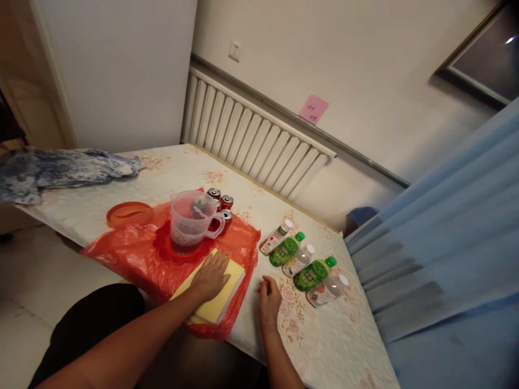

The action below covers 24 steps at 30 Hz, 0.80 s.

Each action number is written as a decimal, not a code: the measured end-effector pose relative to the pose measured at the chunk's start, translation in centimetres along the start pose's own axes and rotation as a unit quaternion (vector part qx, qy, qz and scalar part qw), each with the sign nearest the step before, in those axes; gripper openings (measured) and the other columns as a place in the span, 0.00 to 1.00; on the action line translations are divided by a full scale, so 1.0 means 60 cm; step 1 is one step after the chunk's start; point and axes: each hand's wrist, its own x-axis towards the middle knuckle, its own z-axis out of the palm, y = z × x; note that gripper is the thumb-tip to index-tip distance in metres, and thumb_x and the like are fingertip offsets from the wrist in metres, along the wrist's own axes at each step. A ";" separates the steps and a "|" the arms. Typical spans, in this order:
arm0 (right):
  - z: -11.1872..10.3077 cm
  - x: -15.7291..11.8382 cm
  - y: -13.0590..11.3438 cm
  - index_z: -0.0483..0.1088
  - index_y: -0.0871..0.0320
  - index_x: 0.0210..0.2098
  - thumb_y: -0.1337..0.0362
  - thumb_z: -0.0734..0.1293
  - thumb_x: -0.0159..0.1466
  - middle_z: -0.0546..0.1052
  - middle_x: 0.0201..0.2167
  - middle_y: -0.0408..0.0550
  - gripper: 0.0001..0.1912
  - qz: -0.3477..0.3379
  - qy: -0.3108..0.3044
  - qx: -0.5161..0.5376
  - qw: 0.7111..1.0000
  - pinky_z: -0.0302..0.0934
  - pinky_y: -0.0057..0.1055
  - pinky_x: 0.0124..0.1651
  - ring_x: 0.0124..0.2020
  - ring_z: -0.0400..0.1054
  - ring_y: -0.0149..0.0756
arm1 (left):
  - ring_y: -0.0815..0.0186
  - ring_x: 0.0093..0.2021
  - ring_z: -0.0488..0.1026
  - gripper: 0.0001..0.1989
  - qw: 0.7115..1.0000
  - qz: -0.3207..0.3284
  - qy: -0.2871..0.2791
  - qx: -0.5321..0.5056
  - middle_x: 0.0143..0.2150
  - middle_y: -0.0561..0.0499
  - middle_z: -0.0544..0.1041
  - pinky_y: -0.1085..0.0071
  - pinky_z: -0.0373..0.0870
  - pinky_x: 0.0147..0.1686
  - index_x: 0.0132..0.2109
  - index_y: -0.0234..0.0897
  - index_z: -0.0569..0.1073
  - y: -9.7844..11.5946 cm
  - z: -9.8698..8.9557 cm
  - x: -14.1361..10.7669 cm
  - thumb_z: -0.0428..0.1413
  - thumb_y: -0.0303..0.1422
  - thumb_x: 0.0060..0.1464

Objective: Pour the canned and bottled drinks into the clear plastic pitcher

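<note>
My left hand lies flat, fingers stretched out, on a yellow folded cloth or stack of sheets with pale edges; I cannot tell which. That yellow thing rests on a spread red plastic bag. Just beyond it, a clear plastic measuring jug stands in a red scalloped dish, its handle toward the right. My right hand is loosely curled above the tablecloth, left of the bottles, with nothing visible in it. Several soda cans stand behind the jug.
Several bottles lie in a row at right, among them a green-capped green bottle and a white-capped clear bottle. An orange lid and bunched blue-patterned cloth are at left. A radiator lines the wall; a blue curtain hangs right.
</note>
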 end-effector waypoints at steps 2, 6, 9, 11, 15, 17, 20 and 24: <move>0.052 0.022 -0.038 0.75 0.59 0.41 0.60 0.58 0.64 0.80 0.38 0.53 0.16 -0.054 -0.029 0.018 0.998 0.67 0.34 0.44 0.38 0.74 0.40 | 0.49 0.71 0.55 0.27 1.000 0.006 0.016 0.003 0.68 0.38 0.64 0.50 0.50 0.67 0.65 0.32 0.66 -0.002 0.006 -0.001 0.48 0.39 0.62; 0.152 0.055 -0.094 0.75 0.58 0.46 0.68 0.55 0.64 0.79 0.44 0.52 0.20 -0.143 -0.129 -0.009 0.981 0.64 0.36 0.54 0.47 0.72 0.39 | 0.49 0.71 0.55 0.28 1.000 0.010 0.005 0.010 0.68 0.38 0.64 0.50 0.51 0.67 0.65 0.32 0.66 -0.004 0.012 0.000 0.47 0.39 0.62; 0.195 0.073 -0.104 0.73 0.58 0.54 0.67 0.57 0.66 0.77 0.53 0.53 0.21 -0.202 -0.217 -0.069 0.953 0.60 0.39 0.62 0.56 0.68 0.39 | 0.50 0.70 0.56 0.30 1.000 0.004 -0.024 0.019 0.68 0.36 0.64 0.52 0.50 0.68 0.67 0.29 0.63 -0.002 0.009 -0.001 0.48 0.38 0.61; 0.202 0.082 -0.096 0.72 0.58 0.55 0.64 0.58 0.68 0.76 0.54 0.53 0.19 -0.226 -0.263 -0.104 0.932 0.57 0.39 0.64 0.58 0.67 0.40 | 0.50 0.70 0.56 0.30 0.999 0.003 -0.021 0.023 0.67 0.34 0.65 0.52 0.50 0.68 0.67 0.27 0.62 0.001 0.004 -0.004 0.48 0.38 0.61; 0.182 0.090 -0.059 0.74 0.60 0.52 0.62 0.58 0.70 0.75 0.57 0.55 0.18 -0.230 -0.279 -0.148 0.921 0.55 0.43 0.66 0.61 0.66 0.42 | 0.50 0.69 0.57 0.27 1.000 0.007 0.012 0.021 0.66 0.36 0.67 0.51 0.51 0.68 0.64 0.29 0.66 0.008 -0.005 -0.009 0.48 0.37 0.61; 0.165 0.089 -0.041 0.73 0.61 0.54 0.61 0.59 0.70 0.73 0.59 0.57 0.19 -0.226 -0.271 -0.178 0.919 0.53 0.45 0.67 0.63 0.63 0.43 | 0.50 0.69 0.58 0.25 1.000 0.008 0.021 0.020 0.66 0.37 0.67 0.50 0.52 0.67 0.62 0.31 0.69 0.010 -0.008 -0.010 0.48 0.37 0.61; 0.144 0.082 -0.027 0.73 0.61 0.53 0.61 0.61 0.68 0.74 0.57 0.58 0.18 -0.193 -0.235 -0.201 0.931 0.57 0.44 0.64 0.61 0.65 0.45 | 0.49 0.69 0.58 0.25 1.000 0.006 0.025 0.018 0.66 0.38 0.68 0.49 0.53 0.67 0.62 0.32 0.69 0.011 -0.010 -0.009 0.49 0.36 0.61; 0.139 0.085 -0.029 0.74 0.61 0.47 0.65 0.57 0.68 0.79 0.46 0.57 0.16 -0.142 -0.172 -0.201 0.954 0.65 0.39 0.53 0.49 0.73 0.43 | 0.48 0.69 0.58 0.26 1.000 0.006 0.029 0.010 0.66 0.37 0.67 0.49 0.54 0.66 0.63 0.30 0.68 0.011 -0.008 -0.010 0.49 0.37 0.60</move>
